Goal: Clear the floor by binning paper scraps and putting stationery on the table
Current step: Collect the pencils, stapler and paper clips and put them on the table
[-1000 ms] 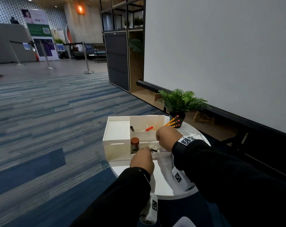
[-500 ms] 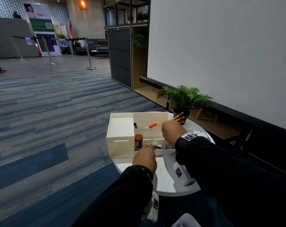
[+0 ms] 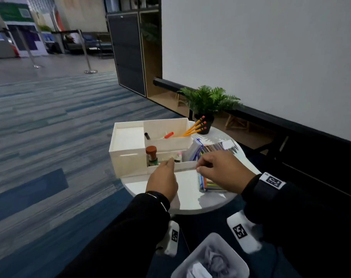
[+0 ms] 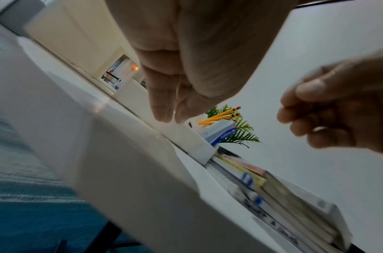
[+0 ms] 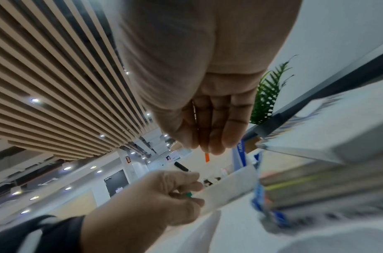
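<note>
A white compartment organizer [image 3: 128, 155] stands on the round white table [image 3: 190, 201], holding yellow pencils [image 3: 194, 127], an orange marker [image 3: 168, 135] and a brown-capped bottle [image 3: 151, 154]. My left hand [image 3: 170, 162] has its fingertips at the organizer's front wall [image 4: 186, 137], with nothing visible between them. My right hand [image 3: 199, 167] hovers loosely curled and holding nothing just right of that wall, above a stack of notebooks [image 3: 208, 185]. A white bin [image 3: 194, 255] with crumpled paper scraps [image 3: 214, 261] sits on the floor below the table.
A potted fern [image 3: 208, 99] stands at the table's far edge. A clear zip pouch [image 3: 194, 151] leans against the organizer's right side. Blue striped carpet [image 3: 50, 137] stretches to the left. A white wall with a black rail runs along the right.
My right hand has pulled back from over the organizer to the notebooks on the right. My left hand stays at the front wall. The head view has tipped down, showing the bin.
</note>
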